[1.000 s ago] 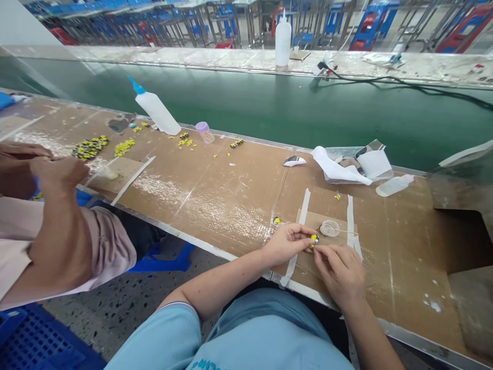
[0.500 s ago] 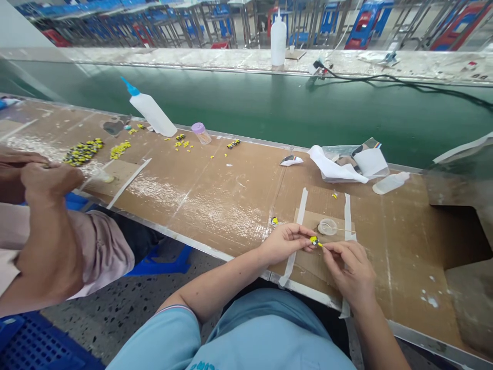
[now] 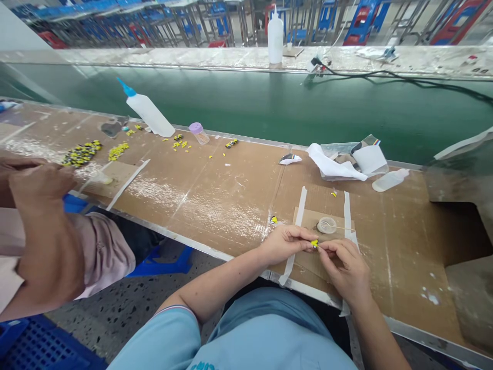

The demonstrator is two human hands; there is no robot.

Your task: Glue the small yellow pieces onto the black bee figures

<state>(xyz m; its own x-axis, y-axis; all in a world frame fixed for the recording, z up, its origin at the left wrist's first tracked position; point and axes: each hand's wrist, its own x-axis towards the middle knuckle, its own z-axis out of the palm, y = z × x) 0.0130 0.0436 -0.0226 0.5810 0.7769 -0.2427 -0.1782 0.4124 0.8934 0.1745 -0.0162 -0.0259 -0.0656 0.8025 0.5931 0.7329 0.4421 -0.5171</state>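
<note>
Bead (image 3: 315, 243) between left (image 3: 287, 245) and right hand (image 3: 344, 272)

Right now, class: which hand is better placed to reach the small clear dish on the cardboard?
Probably the right hand: it is nearer the dish; the left hand is farther, across the yellow piece.

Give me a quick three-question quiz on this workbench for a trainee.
1. True or false: the squeeze bottle with the blue nozzle stands upright on the bench.
2. Multiple choice: what colour is the lid of the small jar? A purple, B red, C green.
3. Short answer: what two colours show on the small piece pinched between the left hand and the right hand?

Key: 1 false, it lies on its side; 2 A; 3 yellow and black.
</note>
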